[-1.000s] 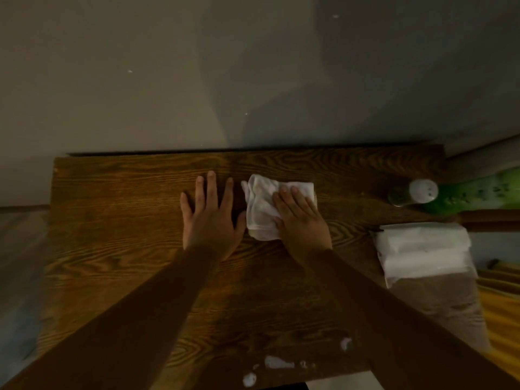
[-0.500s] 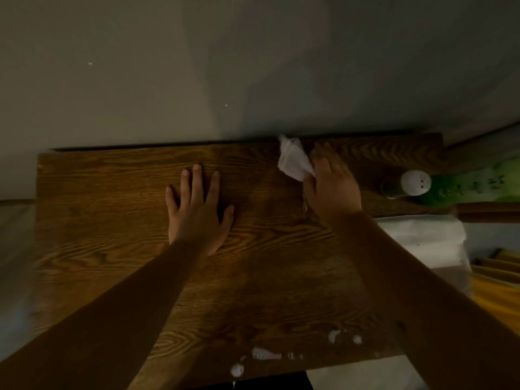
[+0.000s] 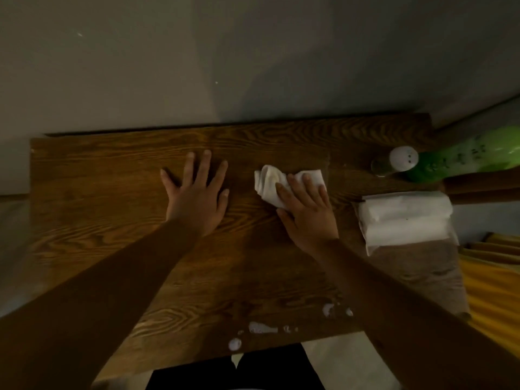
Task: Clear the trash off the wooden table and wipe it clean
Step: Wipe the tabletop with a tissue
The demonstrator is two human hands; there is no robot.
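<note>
The right hand is pressed flat, fingers straight, on a crumpled white cloth right of centre, so nothing is really gripped. The left hand is spread flat on the wooden table, just bracing. Looks like the wiping step is well underway. White foamy blobs are left along the lower edge, so that's probably where the cloth needs dragging next. The bottle and wipes pack at right are dim and hard to read.

Cloth on table, right of centre
</note>
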